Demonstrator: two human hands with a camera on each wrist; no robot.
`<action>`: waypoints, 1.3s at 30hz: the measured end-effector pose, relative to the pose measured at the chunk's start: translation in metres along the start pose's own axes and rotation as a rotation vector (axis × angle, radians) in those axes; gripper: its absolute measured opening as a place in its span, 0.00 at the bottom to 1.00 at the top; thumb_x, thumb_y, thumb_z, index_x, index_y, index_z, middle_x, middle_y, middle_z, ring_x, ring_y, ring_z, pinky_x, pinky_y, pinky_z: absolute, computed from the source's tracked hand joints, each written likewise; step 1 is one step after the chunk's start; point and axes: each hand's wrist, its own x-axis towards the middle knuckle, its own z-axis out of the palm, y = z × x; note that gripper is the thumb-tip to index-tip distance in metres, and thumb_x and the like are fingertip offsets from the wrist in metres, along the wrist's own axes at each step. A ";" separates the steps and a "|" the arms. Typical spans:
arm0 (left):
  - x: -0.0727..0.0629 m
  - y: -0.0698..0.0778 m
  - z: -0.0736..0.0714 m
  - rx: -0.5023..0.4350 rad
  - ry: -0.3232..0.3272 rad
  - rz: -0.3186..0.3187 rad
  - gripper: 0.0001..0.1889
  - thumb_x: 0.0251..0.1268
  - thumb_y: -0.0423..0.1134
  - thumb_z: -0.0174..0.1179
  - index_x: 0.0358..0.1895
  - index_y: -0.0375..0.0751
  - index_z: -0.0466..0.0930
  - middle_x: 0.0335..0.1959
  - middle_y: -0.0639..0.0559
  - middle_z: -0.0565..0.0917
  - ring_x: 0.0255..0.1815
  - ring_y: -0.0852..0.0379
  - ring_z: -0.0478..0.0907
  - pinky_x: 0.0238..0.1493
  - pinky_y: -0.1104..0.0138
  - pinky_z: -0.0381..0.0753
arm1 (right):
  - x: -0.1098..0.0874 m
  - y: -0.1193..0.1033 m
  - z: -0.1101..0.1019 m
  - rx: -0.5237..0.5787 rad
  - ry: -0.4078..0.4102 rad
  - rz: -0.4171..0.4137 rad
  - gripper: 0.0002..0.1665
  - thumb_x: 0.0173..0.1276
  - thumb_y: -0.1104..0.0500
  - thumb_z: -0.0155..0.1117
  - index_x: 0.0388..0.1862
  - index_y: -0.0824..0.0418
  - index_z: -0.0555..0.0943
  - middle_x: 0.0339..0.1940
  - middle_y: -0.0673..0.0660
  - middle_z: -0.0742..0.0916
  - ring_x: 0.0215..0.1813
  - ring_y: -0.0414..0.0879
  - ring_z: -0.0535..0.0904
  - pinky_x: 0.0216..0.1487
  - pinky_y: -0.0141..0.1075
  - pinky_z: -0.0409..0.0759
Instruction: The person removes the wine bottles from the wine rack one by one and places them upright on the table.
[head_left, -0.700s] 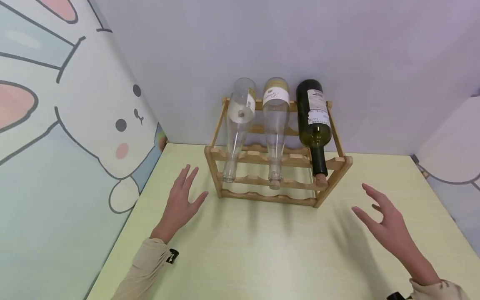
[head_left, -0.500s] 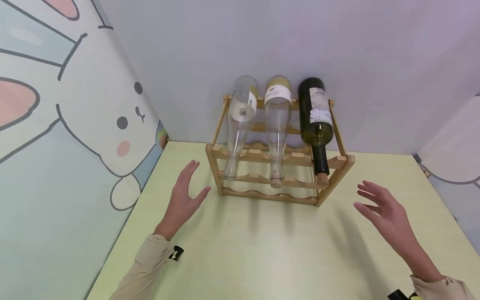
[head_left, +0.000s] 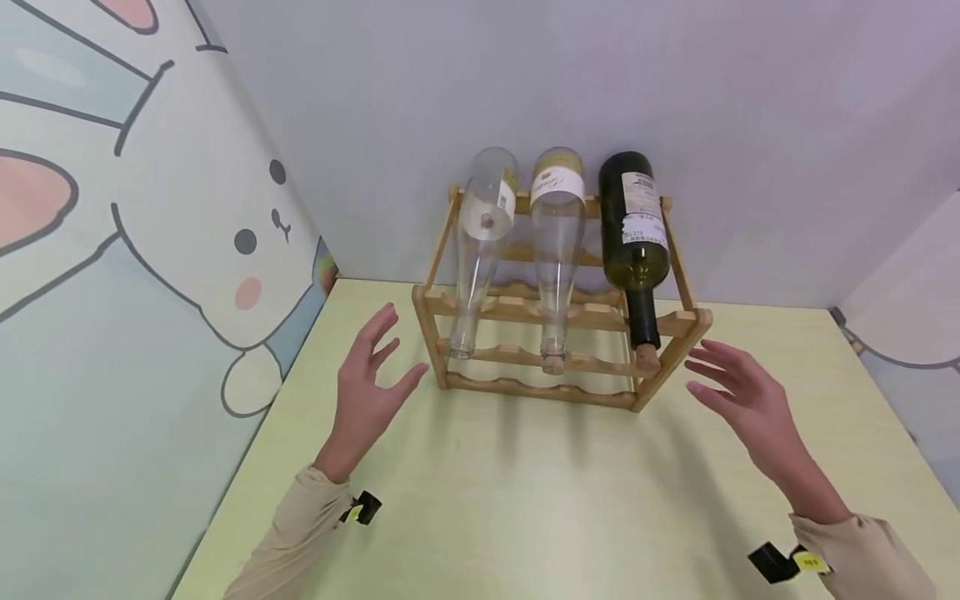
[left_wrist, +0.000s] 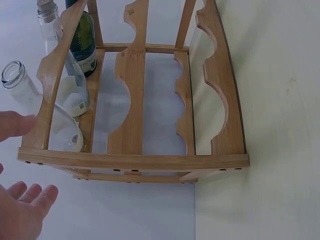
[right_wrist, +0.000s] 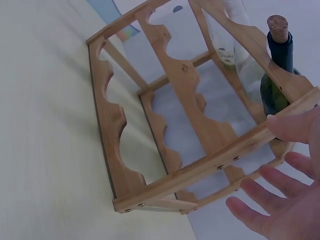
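A wooden wine rack (head_left: 537, 387) stands against the back wall, with three bottles lying on its top tier, necks toward me. On the left is a clear bottle (head_left: 476, 267) with an uncorked mouth. The middle clear bottle (head_left: 557, 258) has a cork (head_left: 553, 365). At the right lies a dark green wine bottle (head_left: 634, 217), also corked. My left hand (head_left: 366, 392), fingers spread and loosely bent, is beside the rack's left end, holding nothing. The right hand (head_left: 750, 408) hovers close to the rack's right side, fingers loosely bent; its wrist view shows the thumb overlapping the side rail (right_wrist: 220, 155).
The pale yellow table (head_left: 510, 500) extends in front of and around the rack. A plain wall (head_left: 390, 125) rises right behind it. To the left stands a panel with a rabbit drawing (head_left: 187, 208); another printed panel (head_left: 907, 292) is at the right.
The right hand has moved left toward the rack's right side. My left hand has shifted slightly forward and right toward its left side. The bottles and rack keep their places.
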 end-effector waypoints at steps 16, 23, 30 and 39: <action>0.020 0.010 0.002 0.025 -0.015 0.140 0.38 0.39 0.13 0.68 0.60 0.21 0.64 0.66 0.34 0.66 0.65 0.42 0.65 0.57 0.50 0.72 | 0.024 0.006 0.024 -0.061 0.035 -0.021 0.24 0.67 0.68 0.60 0.61 0.65 0.71 0.51 0.49 0.80 0.52 0.35 0.77 0.48 0.22 0.76; 0.028 0.004 0.006 0.147 -0.034 0.185 0.37 0.41 0.19 0.71 0.61 0.26 0.67 0.67 0.36 0.66 0.68 0.45 0.62 0.64 0.51 0.66 | 0.029 0.012 0.022 -0.026 0.017 -0.017 0.21 0.68 0.68 0.58 0.60 0.66 0.71 0.50 0.53 0.81 0.50 0.38 0.78 0.45 0.26 0.80; 0.041 -0.016 0.011 0.160 -0.133 0.273 0.39 0.41 0.21 0.73 0.63 0.37 0.69 0.69 0.42 0.64 0.70 0.47 0.60 0.65 0.55 0.67 | 0.028 0.012 0.018 -0.046 -0.012 0.002 0.22 0.69 0.66 0.58 0.61 0.64 0.71 0.50 0.51 0.81 0.50 0.39 0.78 0.44 0.27 0.80; 0.057 -0.012 0.017 0.181 -0.219 0.375 0.39 0.40 0.16 0.68 0.62 0.38 0.70 0.69 0.42 0.64 0.72 0.44 0.54 0.58 0.56 0.74 | 0.029 0.011 0.018 -0.033 -0.027 -0.005 0.22 0.69 0.66 0.57 0.62 0.65 0.70 0.51 0.52 0.80 0.50 0.40 0.78 0.44 0.27 0.80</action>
